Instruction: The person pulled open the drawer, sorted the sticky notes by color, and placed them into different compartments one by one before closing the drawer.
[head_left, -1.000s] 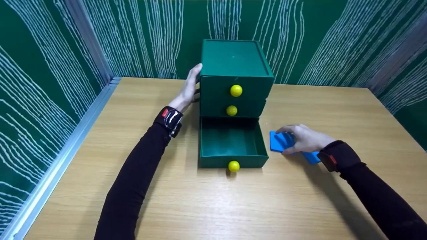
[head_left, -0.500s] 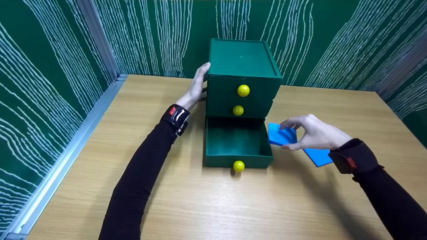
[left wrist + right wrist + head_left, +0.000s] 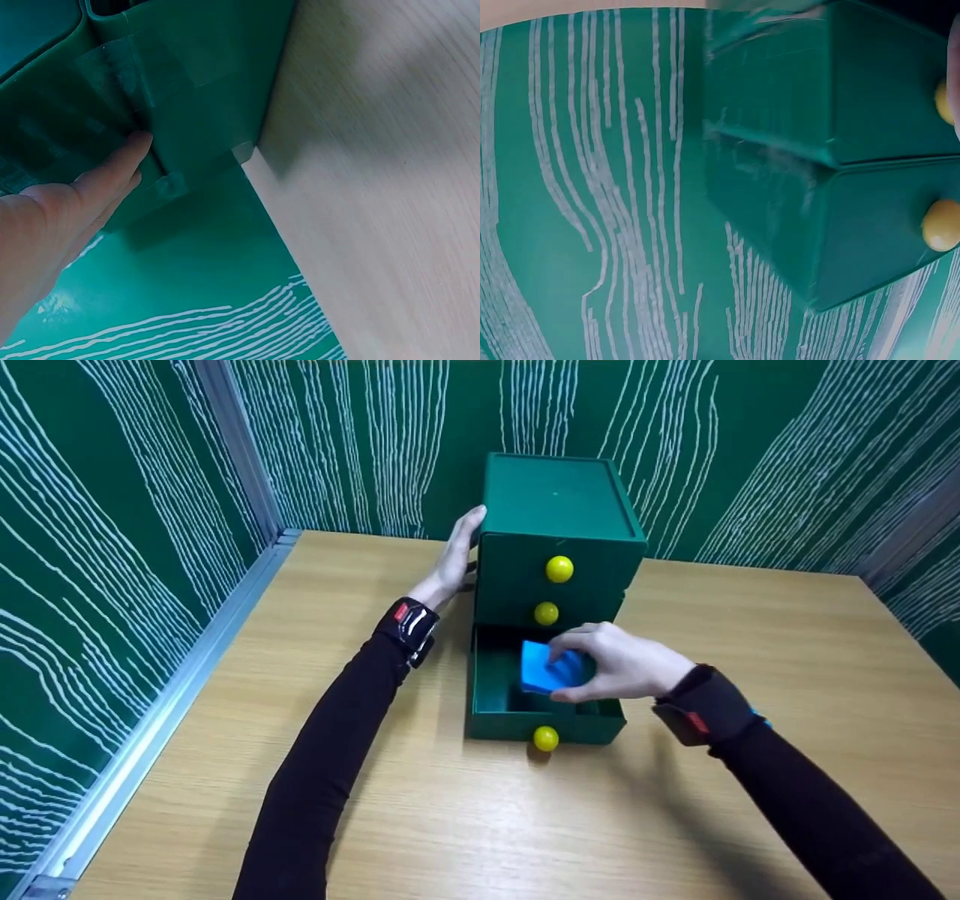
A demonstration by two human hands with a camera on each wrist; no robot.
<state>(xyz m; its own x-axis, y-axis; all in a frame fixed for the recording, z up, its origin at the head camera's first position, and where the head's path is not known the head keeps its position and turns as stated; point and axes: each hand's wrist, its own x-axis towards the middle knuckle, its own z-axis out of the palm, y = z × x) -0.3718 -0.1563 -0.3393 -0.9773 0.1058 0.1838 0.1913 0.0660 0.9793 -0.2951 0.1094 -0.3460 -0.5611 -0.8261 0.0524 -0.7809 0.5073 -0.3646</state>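
A green box of drawers (image 3: 559, 499) with yellow knobs stands on the table, its bottom drawer (image 3: 544, 727) pulled out. My left hand (image 3: 455, 556) lies along the box's left side; in the left wrist view its fingers touch the side wall. Over the open drawer, my right hand (image 3: 626, 664) pinches a thin blue square piece (image 3: 538, 669) between thumb and fingers. Below the piece, the drawer floor shows partly. Only an edge of the right hand (image 3: 955, 67) appears in the right wrist view, and the blue piece is outside it.
A sliver of another blue piece (image 3: 760, 715) shows beside the right sleeve, mostly hidden by it. Green walls with white lines (image 3: 390, 442) enclose the wooden table (image 3: 420, 817) at the back and sides. The two upper drawers (image 3: 525, 574) are closed.
My right hand has lifted the blue square piece off the table and carried it left, over the open drawer. The left hand stays at the box's side while the head view shifts slightly.
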